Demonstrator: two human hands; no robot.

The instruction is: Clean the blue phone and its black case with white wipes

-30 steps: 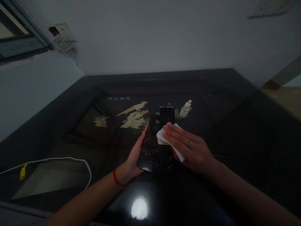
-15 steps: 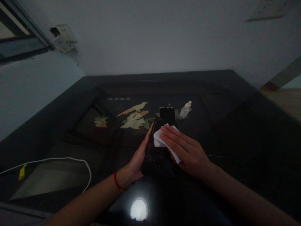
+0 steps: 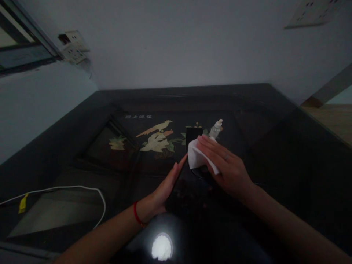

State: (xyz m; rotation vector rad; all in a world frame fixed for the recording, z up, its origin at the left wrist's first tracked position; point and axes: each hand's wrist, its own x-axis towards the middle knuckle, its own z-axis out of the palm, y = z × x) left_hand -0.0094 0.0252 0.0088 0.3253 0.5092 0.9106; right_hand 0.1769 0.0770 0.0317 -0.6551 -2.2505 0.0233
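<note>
My left hand (image 3: 166,189), with a red bracelet at the wrist, grips the left edge of a glossy black flat device (image 3: 189,190). Whether this is a phone or a small tablet I cannot tell. Its face tilts up toward me, and its outline fades into the dark table. In my right hand (image 3: 227,165), a folded white wipe (image 3: 196,156) is pressed under the fingers against the upper part of the device. A smaller black rectangular object (image 3: 194,134) shows just beyond it, partly covered by the wipe.
A clear dropper bottle (image 3: 216,129) with a white top stands beyond my right hand. The dark glossy table (image 3: 110,99) bears a bird-and-flower picture (image 3: 156,141). At left lies a white cable (image 3: 68,187) with a yellow tag (image 3: 23,204). Wall sockets (image 3: 74,47) are at the back left.
My right hand has moved the wipe up and to the right over the device. The device's lower face shows more now. My left hand keeps its hold on the edge.
</note>
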